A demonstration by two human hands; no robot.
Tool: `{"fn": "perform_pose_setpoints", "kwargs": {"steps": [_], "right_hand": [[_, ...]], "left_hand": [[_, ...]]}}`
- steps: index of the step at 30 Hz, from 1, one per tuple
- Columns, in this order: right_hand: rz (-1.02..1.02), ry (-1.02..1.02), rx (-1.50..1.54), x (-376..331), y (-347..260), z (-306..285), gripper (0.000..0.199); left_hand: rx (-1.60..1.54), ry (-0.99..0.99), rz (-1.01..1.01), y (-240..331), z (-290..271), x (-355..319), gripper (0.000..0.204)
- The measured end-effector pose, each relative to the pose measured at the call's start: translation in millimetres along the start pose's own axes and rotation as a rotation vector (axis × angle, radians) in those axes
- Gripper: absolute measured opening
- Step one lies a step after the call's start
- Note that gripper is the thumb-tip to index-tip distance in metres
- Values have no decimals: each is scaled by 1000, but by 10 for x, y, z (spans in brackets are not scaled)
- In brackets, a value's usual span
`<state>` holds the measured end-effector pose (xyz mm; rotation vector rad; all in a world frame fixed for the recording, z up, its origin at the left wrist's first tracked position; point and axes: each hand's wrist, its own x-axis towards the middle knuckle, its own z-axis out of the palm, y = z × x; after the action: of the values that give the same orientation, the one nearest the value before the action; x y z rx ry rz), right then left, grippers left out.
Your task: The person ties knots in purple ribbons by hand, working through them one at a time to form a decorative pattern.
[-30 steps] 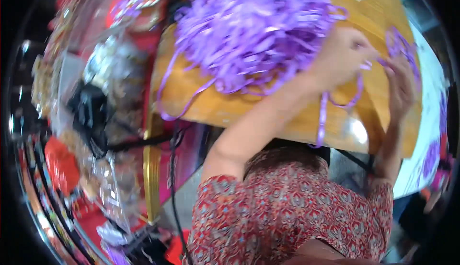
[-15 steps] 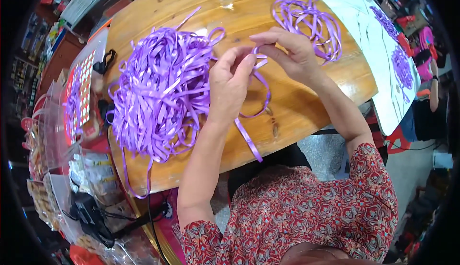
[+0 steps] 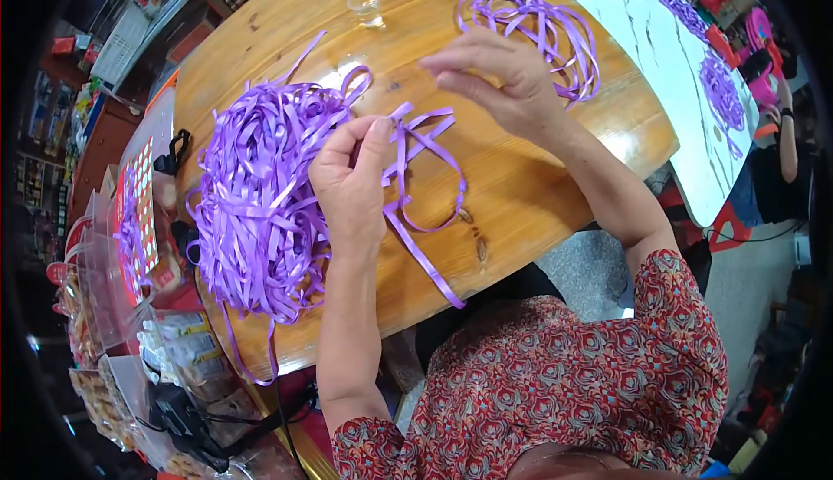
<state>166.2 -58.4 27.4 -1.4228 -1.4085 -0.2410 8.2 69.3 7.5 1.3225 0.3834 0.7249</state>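
Note:
A length of purple satin ribbon (image 3: 431, 269) is pinched between the thumb and fingers of my left hand (image 3: 354, 176). Its loop and loose ends spread over the wood to the right of that hand, and small knots show along the loop. My right hand (image 3: 503, 76) hovers above the table, apart from the ribbon, thumb and fingers parted with nothing between them. Left of my left hand lies a big tangled heap of purple ribbon (image 3: 256, 193). Beyond my right hand is a smaller coil of purple ribbon (image 3: 564, 33), partly hidden by the hand.
A clear plastic cup (image 3: 365, 7) stands at the far side of the wooden table (image 3: 521, 211). To the right, a white marbled table (image 3: 659, 72) bears more ribbon bundles (image 3: 720, 94). Another person's arm (image 3: 787, 137) shows there. Packaged goods (image 3: 186, 341) crowd the left edge.
My right hand has let go of the ribbon and drawn apart from my left hand. The left hand has shifted left and down, still pinching the ribbon. The view has moved slightly.

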Motion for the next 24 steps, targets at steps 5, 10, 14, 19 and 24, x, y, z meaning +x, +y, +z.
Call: {"fn": "perform_pose_setpoints", "kwargs": {"steps": [5, 10, 14, 19, 24], "right_hand": [[-246, -77, -203, -19, -72, 103, 29], [-233, -144, -204, -61, -55, 73, 25], [-244, -136, -205, -64, -79, 90, 17], [-179, -183, -206, -52, -101, 51, 10], [-160, -131, -192, -59, -28, 38, 9]], "left_hand": [[66, -49, -5, 13, 68, -69, 10], [77, -66, 28, -31, 99, -86, 8], [66, -73, 21, 0, 113, -102, 8], [226, -134, 24, 52, 22, -55, 7], [210, -150, -64, 148, -25, -24, 8]]}}
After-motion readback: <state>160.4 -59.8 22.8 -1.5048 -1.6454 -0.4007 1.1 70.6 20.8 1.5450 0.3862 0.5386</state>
